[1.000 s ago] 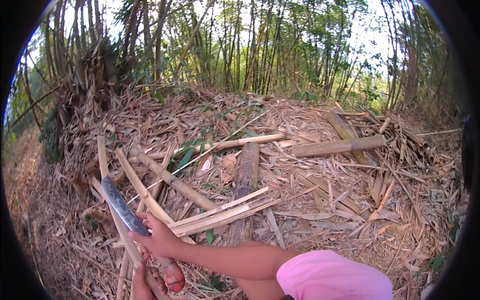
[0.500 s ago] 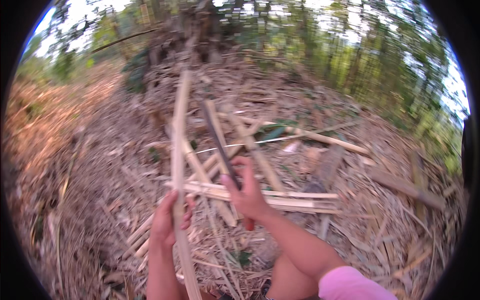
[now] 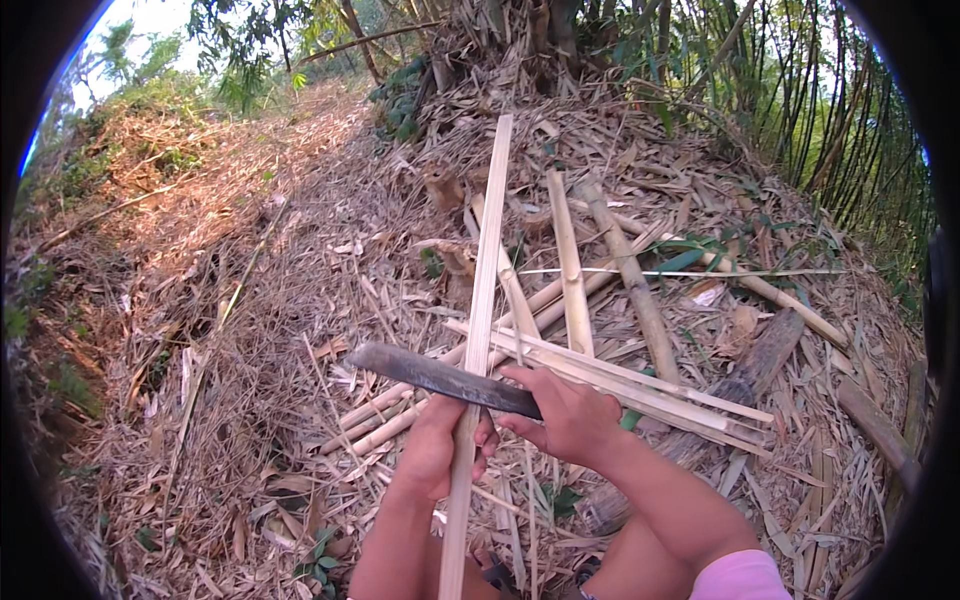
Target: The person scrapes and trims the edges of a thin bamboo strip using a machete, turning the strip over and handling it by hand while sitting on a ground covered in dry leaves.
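Dry leaf litter (image 3: pixel 270 390) covered the slope where I watched. The left hand (image 3: pixel 428 455) was wrapped around a split-bamboo strip (image 3: pixel 489 260) pointing away upslope; the right hand (image 3: pixel 575 415) clasped a broad-bladed knife (image 3: pixel 430 373) crossing over it — just beyond the left, which a slip could cut. Bamboo slats (image 3: pixel 660 405) crowded the right — leftward, its tip had more room. Farther off rose a bamboo clump (image 3: pixel 545 45).
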`<state>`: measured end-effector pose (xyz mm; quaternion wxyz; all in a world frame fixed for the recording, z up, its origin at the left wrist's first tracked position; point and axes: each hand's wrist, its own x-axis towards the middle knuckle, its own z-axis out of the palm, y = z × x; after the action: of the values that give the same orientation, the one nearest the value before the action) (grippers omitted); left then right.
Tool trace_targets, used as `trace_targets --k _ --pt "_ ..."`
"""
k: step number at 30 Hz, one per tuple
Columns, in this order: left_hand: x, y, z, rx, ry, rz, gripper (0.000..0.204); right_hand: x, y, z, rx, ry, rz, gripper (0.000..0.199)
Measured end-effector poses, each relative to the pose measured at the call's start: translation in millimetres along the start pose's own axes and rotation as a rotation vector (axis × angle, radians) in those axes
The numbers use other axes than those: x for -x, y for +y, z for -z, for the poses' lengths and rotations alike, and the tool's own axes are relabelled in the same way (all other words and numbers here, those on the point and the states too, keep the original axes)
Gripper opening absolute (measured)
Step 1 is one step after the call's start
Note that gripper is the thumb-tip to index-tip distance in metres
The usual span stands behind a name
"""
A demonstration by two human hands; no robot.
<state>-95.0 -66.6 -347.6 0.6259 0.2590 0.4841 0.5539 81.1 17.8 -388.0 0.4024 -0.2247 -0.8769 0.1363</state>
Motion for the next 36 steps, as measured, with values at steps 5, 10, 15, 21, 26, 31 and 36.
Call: trace_targets --k 5,10,15,21,26,31,36 --pt "17 -21 16 0.000 0.081 -0.032 0.028 10 -7 -15 0.090 -0.021 0.110 0.050" --pt "25 -23 20 0.052 0.148 -0.016 0.029 7 -14 -21 0.128 -0.131 0.227 0.053" --pt "33 -24 23 0.096 0.115 -0.069 0.029 -4 -7 -31 0.136 -0.076 0.306 0.056" --pt "39 -21 34 0.102 0.067 -0.074 0.031 -15 -7 -39 0.210 -0.083 0.329 0.059" --pt "38 -23 45 0.170 -0.017 -0.051 0.035 -20 1 -40 0.267 -0.026 0.358 0.060" --pt "41 -18 37 0.165 0.002 -0.039 0.035 -23 0 -38 0.332 0.012 0.377 0.057" --pt "57 -10 35 0.252 -0.065 -0.051 0.033 -22 49 -26 0.438 0.062 0.073 0.053"
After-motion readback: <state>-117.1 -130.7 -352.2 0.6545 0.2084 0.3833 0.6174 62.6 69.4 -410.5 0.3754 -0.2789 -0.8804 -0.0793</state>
